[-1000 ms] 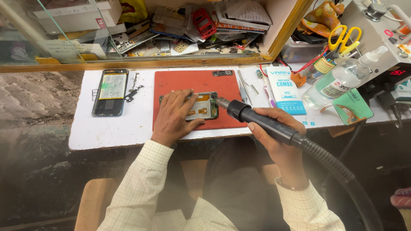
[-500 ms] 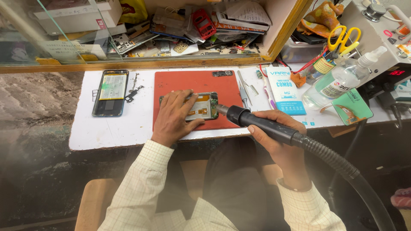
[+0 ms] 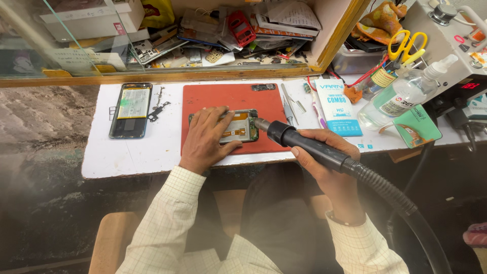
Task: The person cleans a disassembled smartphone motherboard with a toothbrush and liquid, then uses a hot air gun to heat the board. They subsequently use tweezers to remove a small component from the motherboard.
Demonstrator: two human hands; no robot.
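Note:
An opened phone body [image 3: 241, 127] lies on a red work mat [image 3: 228, 99] on the white bench. My left hand [image 3: 205, 139] rests over its left half and presses it flat, thumb along the near edge. My right hand [image 3: 324, 157] grips the black handle of a hot-air tool [image 3: 297, 139]. Its metal nozzle points at the phone's right edge, almost touching. A ribbed black hose runs from the handle down to the lower right.
A second opened phone with its battery showing [image 3: 131, 109] lies at the left of the bench [image 3: 162, 147]. Tweezers [image 3: 286, 106], a blue-and-white packet [image 3: 338, 106], a clear bottle [image 3: 401, 96] and yellow scissors [image 3: 406, 45] sit at right. A cluttered shelf stands behind.
The hot-air tool's nozzle has drifted slightly right and down along the phone's right edge. My left hand has stayed in place on the phone.

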